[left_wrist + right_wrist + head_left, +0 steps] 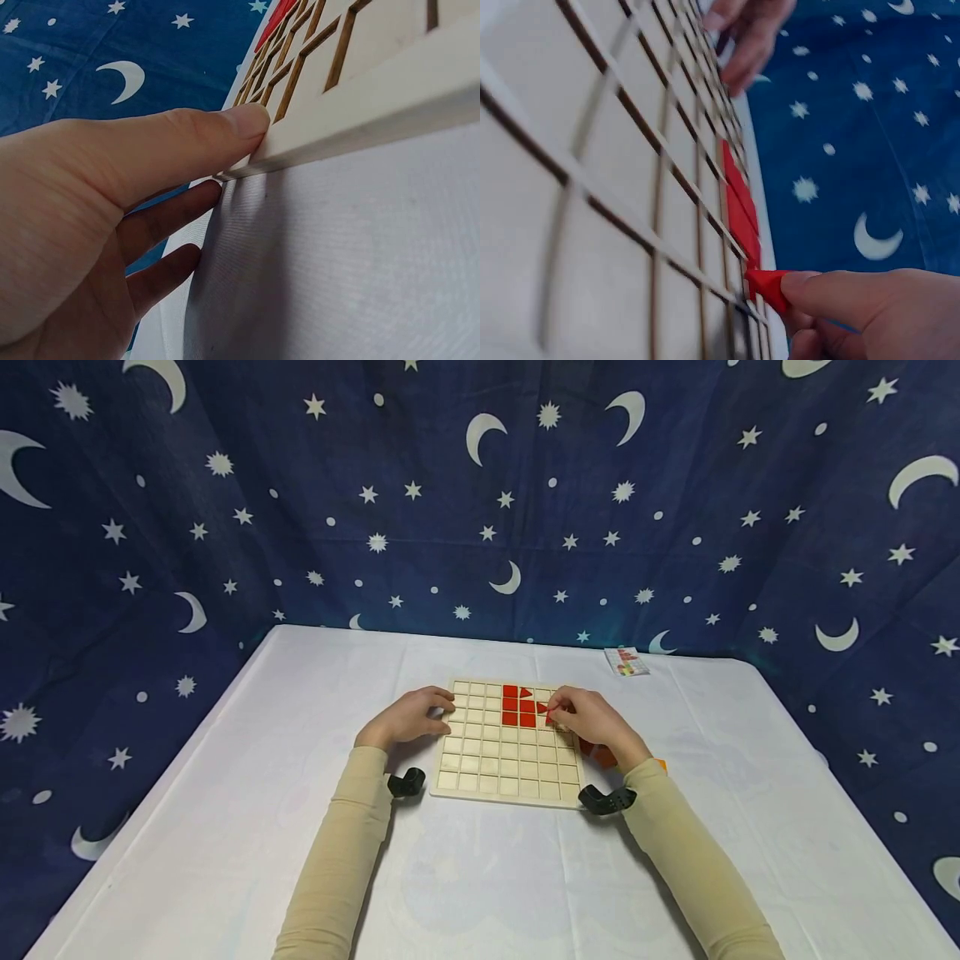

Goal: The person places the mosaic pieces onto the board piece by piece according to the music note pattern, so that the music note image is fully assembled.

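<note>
A pale wooden board [487, 764] with a grid of square recesses lies on the table. Several red square tiles [527, 720] sit in its upper middle, with red triangular tiles [526, 692] beside them. Over the board's upper right part, my right hand [592, 714] pinches a red triangular tile [766, 287] between thumb and fingers, close to the grid. My left hand [408, 717] rests at the board's left edge. In the left wrist view its thumb [247, 120] touches the rim, and the other fingers are loosely bent by the side.
Red and orange tiles [600, 755] lie right of the board, partly hidden under the right wrist. A small printed card [627, 662] lies near the table's back edge. The white-covered table [480, 877] meets a dark blue curtain [420, 568] with moons and stars.
</note>
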`<state>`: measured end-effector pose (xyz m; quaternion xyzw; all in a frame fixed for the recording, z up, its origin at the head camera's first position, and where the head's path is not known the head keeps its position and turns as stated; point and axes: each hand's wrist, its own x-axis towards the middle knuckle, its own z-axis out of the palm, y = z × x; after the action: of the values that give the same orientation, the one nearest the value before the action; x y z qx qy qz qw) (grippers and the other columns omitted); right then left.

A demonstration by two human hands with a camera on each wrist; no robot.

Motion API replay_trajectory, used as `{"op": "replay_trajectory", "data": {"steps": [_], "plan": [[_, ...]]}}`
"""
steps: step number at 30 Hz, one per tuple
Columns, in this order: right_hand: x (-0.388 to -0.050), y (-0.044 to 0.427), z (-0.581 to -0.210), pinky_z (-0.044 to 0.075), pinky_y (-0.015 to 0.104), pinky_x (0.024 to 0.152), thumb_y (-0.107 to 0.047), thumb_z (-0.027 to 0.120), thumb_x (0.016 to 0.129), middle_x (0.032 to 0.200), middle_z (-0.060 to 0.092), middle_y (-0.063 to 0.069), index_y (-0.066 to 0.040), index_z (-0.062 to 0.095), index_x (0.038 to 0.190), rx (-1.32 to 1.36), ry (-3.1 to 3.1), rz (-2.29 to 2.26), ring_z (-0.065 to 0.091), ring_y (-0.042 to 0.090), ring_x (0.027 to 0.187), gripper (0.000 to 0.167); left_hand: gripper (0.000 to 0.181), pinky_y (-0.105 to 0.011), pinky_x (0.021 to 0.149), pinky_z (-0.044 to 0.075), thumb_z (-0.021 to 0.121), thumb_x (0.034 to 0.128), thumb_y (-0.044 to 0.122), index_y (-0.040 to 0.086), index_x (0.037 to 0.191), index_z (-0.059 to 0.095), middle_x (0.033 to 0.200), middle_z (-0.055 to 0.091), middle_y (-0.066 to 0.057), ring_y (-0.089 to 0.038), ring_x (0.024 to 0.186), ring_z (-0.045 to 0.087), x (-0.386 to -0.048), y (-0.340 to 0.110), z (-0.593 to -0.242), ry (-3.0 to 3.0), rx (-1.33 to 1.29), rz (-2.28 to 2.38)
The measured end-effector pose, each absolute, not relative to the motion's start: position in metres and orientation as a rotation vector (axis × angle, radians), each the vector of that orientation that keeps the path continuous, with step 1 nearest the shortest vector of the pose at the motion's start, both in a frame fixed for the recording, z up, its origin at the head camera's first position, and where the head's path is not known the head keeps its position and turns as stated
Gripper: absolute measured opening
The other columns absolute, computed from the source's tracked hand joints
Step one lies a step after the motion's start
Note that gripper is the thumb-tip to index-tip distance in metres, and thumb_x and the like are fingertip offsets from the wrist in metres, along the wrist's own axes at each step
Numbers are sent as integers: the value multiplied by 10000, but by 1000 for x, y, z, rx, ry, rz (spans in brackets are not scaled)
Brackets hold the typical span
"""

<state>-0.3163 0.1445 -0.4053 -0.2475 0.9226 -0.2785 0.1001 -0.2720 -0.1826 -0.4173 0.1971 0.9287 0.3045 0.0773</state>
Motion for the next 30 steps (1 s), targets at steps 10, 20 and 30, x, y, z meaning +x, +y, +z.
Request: {"op": "replay_trajectory", "data": {"steps": [10, 20, 30], "plan": [[-325, 180, -403, 512, 334, 725, -157, 581, 984, 978, 639, 97, -49, 635, 1092, -436, 2746, -690, 552, 228, 787, 163, 419, -440, 1144, 313, 728, 878, 144, -11, 1257, 639, 1434, 489, -143, -336, 1365, 399, -272, -182, -417, 2779, 592, 922], [-322, 210, -391, 501, 350, 751, -183, 743, 866, 902, 611, 59, -55, 653, 1050, -561, 2564, -518, 541, 211, 790, 243, 421, -441, 1141, 319, 723, 883, 150, -8, 1263, 635, 1436, 486, -145, -337, 1362, 403, -272, -182, -417, 2783, 595, 910], [-322, 210, -397, 522, 400, 841, -170, 730, 884, 976, 600, 82, -35, 665, 1094, -666, 2671, -476, 527, 231, 862, 258, 422, -437, 1140, 322, 726, 884, 149, -12, 1263, 633, 1437, 484, -145, -337, 1363, 401, -271, -182, -417, 2776, 590, 915]]}}
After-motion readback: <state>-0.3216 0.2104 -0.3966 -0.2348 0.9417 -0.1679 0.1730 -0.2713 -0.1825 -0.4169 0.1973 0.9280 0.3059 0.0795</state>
